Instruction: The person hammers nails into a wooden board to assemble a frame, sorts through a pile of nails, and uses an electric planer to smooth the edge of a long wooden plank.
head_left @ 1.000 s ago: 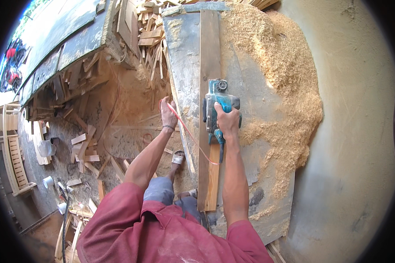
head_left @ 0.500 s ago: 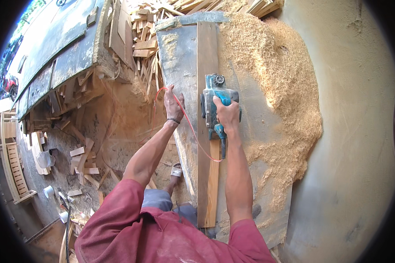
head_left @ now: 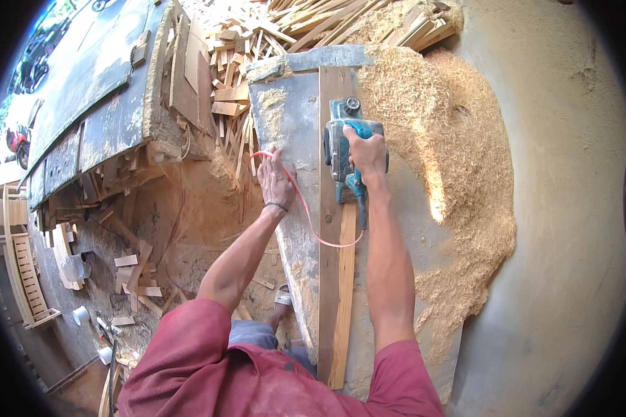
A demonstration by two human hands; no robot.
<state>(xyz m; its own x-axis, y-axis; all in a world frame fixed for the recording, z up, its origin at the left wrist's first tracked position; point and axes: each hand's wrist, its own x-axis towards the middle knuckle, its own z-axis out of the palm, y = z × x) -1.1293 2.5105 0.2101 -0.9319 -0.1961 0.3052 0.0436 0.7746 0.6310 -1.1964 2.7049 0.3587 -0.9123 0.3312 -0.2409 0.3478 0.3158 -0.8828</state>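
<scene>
My right hand [head_left: 368, 154] is wrapped round the handle of a blue-and-grey electric planer [head_left: 341, 149]. The planer sits towards the far part of the bench, over a narrow light wooden strip [head_left: 344, 299] that lies alongside a wider brown board [head_left: 328, 243]. An orange cord [head_left: 306, 212] loops from the planer's rear across to my left hand [head_left: 278, 184]. That hand is at the bench's left edge, fingers stretched and apart, with the cord running across them. Whether the fingers pinch the cord is hard to see.
Wood shavings [head_left: 459, 167] are heaped along the right side of the grey bench [head_left: 295, 104], beside a plastered wall [head_left: 549, 208]. Wood offcuts [head_left: 233, 90] pile up beyond the bench. A second worn table [head_left: 111, 83] stands to the left, with scraps [head_left: 135, 271] on the floor.
The planer and my right hand have moved farther forward along the strip, uncovering more of it. My left hand has spread its fingers and lowered slightly at the bench edge.
</scene>
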